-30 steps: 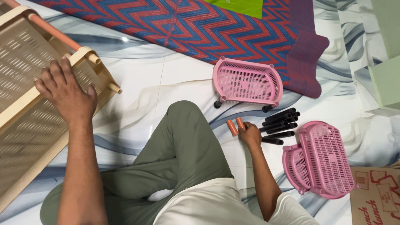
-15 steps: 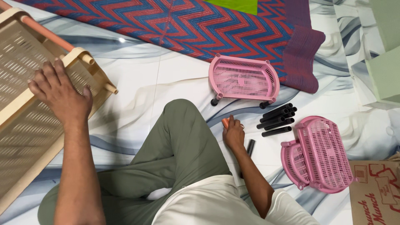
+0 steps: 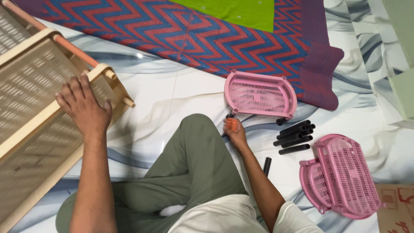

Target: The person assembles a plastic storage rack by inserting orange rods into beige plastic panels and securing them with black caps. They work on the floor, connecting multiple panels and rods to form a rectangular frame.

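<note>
The beige rack (image 3: pixel 39 125) lies tipped on the marble floor (image 3: pixel 172 99), partly put together: perforated beige shelves are already joined by orange tubes (image 3: pixel 64 43), one tube running along the upper edge. The left hand (image 3: pixel 84 108) rests flat on a shelf rim, fingers (image 3: pixel 71 88) spread and pointing up toward that tube; I'd judge it is steadying the frame. The rack's long axis runs slantwise from the lower left up to the upper right, ending in a tube tip just right of the fingertips. The right hand (image 3: pixel 234 131) is closed around a short orange piece (image 3: pixel 232 124) beside the bent knee, fingers curled on it. Beyond those fingers sits a pink tray (image 3: pixel 260 94); farther right, black tubes (image 3: pixel 294 136) and stacked pink trays (image 3: pixel 340 174) wait unassembled, so much seems left.
</note>
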